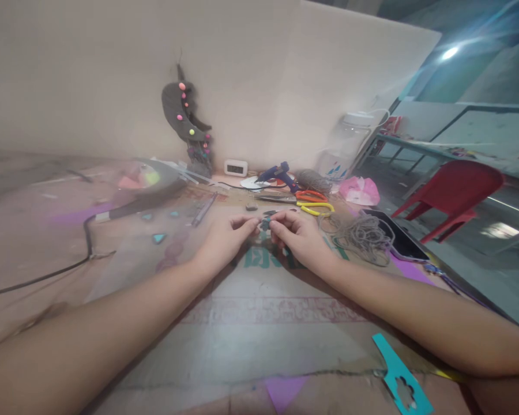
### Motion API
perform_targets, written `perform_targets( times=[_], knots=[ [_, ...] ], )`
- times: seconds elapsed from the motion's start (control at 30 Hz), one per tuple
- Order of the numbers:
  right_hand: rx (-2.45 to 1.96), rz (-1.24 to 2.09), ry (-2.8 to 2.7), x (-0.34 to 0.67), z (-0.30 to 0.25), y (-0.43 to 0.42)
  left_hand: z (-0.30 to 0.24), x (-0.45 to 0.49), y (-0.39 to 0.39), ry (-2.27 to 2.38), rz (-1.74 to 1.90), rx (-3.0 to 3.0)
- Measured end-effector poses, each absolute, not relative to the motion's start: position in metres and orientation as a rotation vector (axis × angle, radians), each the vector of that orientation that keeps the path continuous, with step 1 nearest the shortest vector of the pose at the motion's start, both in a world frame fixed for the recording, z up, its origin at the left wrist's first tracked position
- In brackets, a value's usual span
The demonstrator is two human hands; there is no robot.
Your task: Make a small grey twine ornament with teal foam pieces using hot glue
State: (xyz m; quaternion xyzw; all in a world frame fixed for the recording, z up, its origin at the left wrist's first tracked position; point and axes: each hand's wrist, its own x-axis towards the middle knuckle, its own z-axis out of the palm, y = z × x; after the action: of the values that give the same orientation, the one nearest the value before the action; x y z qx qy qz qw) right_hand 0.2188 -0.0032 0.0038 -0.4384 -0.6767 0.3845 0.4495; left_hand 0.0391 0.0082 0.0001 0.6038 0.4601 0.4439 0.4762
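My left hand (240, 227) and my right hand (294, 231) meet over the middle of the worktop, thumbs and forefingers pinched. Between their fingertips is a small dark teal piece (265, 222), too small and partly covered to name. Small dark bits (270, 213) lie just beyond it. A little grey block (251, 207) sits past my left fingers. Behind my right hand rest scissors (313, 202) with orange and yellow handles. To the left lie a teal triangular scrap (159, 238) and a pen-like stick (204, 208).
Grey yarn (365, 237) and a phone (393, 236) lie right. A blue glue gun (281, 174), white clock (236, 168) and water bottle (346, 144) stand behind. A crescent ornament (177, 112) hangs against the wall. A teal cut-out (404, 380) lies near my right forearm; a cable (87, 239) runs left.
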Motion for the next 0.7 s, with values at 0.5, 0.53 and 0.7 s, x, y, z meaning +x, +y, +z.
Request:
perform_targets(
  times=[0.5, 0.53, 0.7],
  knots=[
    [-1.106, 0.938, -1.682, 0.219, 0.008, -0.006, 0.012, 0.044, -0.003, 1.080, 1.122, 1.573],
    [-1.110, 0.935, -1.684, 0.219, 0.009, -0.007, 0.012, 0.044, -0.003, 1.082, 1.122, 1.574],
    [-1.106, 0.967, -1.666, 0.218, 0.009, -0.006, 0.007, 0.042, 0.000, 1.138, 1.164, 1.600]
  ],
)
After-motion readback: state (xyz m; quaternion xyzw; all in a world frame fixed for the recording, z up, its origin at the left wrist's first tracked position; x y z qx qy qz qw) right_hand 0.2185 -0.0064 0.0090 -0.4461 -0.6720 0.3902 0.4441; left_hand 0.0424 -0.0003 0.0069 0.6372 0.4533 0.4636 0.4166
